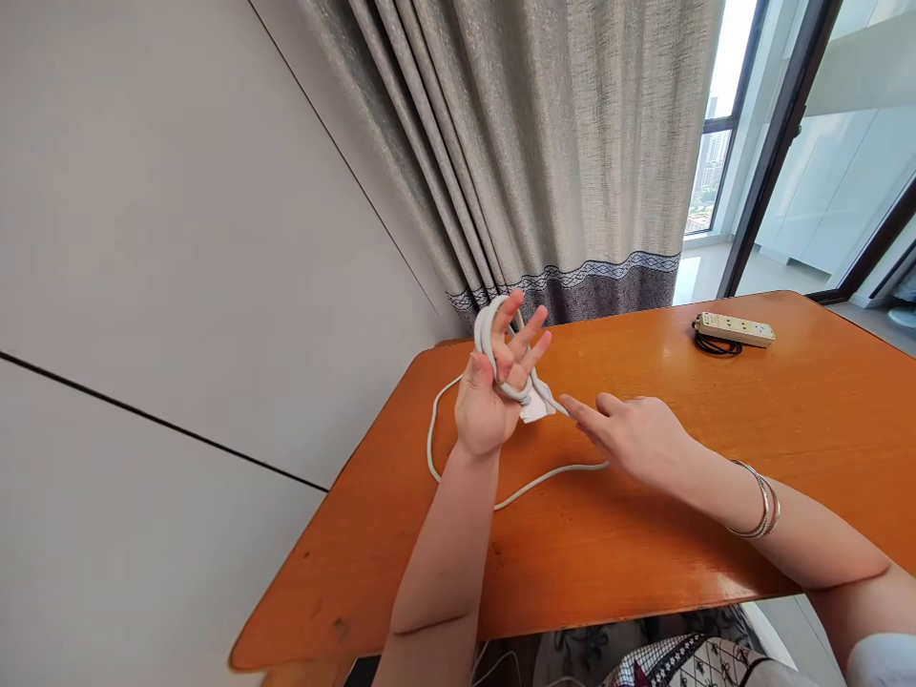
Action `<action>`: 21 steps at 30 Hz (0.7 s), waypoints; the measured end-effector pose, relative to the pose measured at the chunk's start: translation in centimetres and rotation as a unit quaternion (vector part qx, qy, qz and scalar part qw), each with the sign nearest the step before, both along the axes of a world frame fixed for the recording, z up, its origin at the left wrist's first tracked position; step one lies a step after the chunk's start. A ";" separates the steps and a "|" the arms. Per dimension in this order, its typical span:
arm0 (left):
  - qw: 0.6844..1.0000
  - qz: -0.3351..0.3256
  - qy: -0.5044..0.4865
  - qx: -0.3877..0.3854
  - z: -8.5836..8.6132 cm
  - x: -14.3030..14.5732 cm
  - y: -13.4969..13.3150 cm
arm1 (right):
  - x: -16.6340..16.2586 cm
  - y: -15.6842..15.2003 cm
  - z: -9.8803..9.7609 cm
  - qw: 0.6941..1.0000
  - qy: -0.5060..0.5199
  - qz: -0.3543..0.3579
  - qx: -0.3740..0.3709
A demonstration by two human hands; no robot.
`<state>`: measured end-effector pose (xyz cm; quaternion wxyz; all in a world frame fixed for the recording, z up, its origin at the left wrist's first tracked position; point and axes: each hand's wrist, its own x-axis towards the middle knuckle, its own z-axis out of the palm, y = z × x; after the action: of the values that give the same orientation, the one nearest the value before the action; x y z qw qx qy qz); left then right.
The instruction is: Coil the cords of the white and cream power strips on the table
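A white cable [458,468] is wound in loops round the raised fingers of my left hand [493,391], which is held upright above the orange wooden table [679,534] with its fingers spread. A small white plug or tag hangs at the palm. My right hand [634,434] pinches the cable just right of the left palm, forefinger pointing left. The loose rest of the cable lies in a curve on the tabletop below both hands. Two thin bangles sit on my right wrist.
A white power strip [736,329] with a coiled black cord [716,345] lies at the table's far right. A grey curtain [544,143] hangs behind the table, a pale wall is on the left, and a glass door stands at the right.
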<state>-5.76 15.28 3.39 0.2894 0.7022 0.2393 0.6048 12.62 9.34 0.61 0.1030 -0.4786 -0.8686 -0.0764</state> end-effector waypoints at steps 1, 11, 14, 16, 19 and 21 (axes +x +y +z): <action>0.999 -0.029 -0.006 -0.015 -0.1 0.0 0.0 | 0.2 -0.2 0.1 1.000 0.001 0.021 0.016; 0.939 -0.274 -0.048 -0.201 -1.5 1.5 -0.8 | 1.3 -0.2 0.5 0.931 0.146 0.180 0.281; 0.940 -0.260 -0.005 -0.222 -2.0 2.3 -1.3 | 1.5 -0.3 0.9 0.918 0.189 0.162 0.308; 0.934 -0.253 0.044 -0.247 -2.3 2.7 -1.7 | 1.8 -0.3 1.2 0.918 0.218 0.122 0.307; 0.905 -0.282 0.085 -0.306 -2.4 3.1 -2.1 | 2.5 0.2 1.6 0.926 0.248 0.058 0.279; 0.882 -0.313 0.083 -0.342 -2.4 3.3 -2.0 | 3.0 0.9 1.8 0.933 0.257 0.057 0.246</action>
<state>-2.42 13.23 0.95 0.6652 0.6455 0.2221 0.3025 15.60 10.20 2.43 0.4414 -0.3912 -0.7924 -0.1557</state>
